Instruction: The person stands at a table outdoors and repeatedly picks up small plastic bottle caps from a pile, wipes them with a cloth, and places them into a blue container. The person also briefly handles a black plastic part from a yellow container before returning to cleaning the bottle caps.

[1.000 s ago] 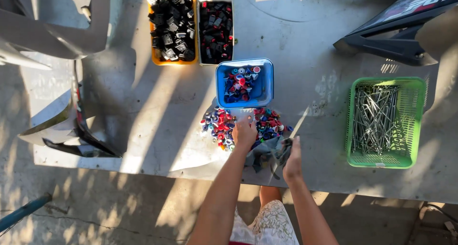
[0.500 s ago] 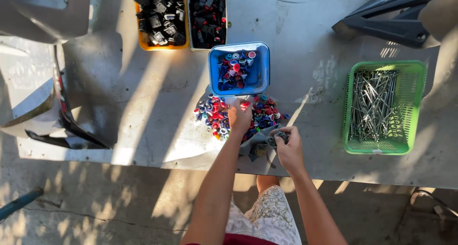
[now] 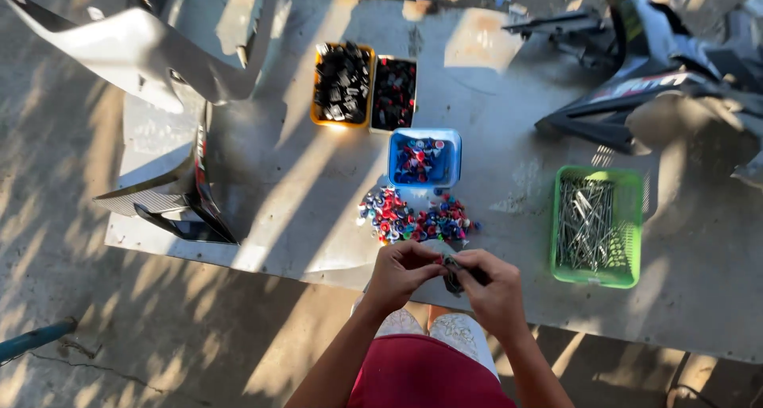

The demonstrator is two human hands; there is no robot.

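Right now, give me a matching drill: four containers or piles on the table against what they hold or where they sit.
Things:
1. green basket
2. blue tub
3. orange tray
4. loose pile

Descriptions:
A. red and blue small parts, inside a container
B. black parts, far side
C. long metal pins
D. coloured parts lying on the table, just beyond the hands

Pairs: 1-C, 2-A, 3-B, 4-D
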